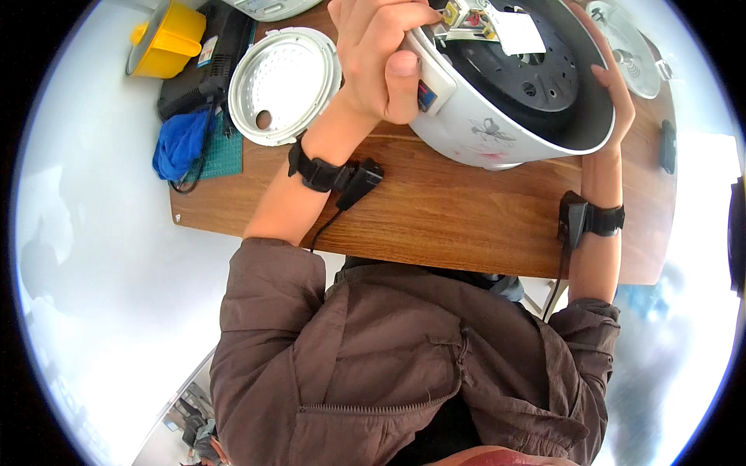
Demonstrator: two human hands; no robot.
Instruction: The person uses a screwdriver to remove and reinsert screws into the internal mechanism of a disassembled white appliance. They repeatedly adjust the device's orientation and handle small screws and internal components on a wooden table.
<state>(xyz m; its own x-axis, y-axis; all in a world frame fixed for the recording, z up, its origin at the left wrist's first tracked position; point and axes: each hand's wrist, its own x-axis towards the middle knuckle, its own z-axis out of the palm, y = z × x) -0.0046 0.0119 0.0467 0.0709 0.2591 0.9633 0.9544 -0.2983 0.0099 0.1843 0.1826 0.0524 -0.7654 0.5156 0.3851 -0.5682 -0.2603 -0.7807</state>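
Observation:
A white rice cooker body (pixel 486 128) with a grey floral print is tilted on the wooden table, its open side showing a dark interior. Inside sits a round black perforated plate (pixel 536 85), with a white card-like piece (pixel 519 33) and small wired parts by its upper edge. My left hand (pixel 379 62) grips the cooker's left side at the control panel (pixel 435 89), its fingertips partly hidden behind the rim. Around the right side of the wall, my right hand (pixel 616 97) is wrapped; some of its fingers are out of sight.
Left of the cooker lies a round white perforated cover (pixel 284 81). Beyond it are a black case (pixel 214 66), a yellow container (pixel 175 43), a blue cloth (pixel 184 146) and a green mat (pixel 228 158). A clear lid (pixel 633 58) and small dark object (pixel 667 146) sit right.

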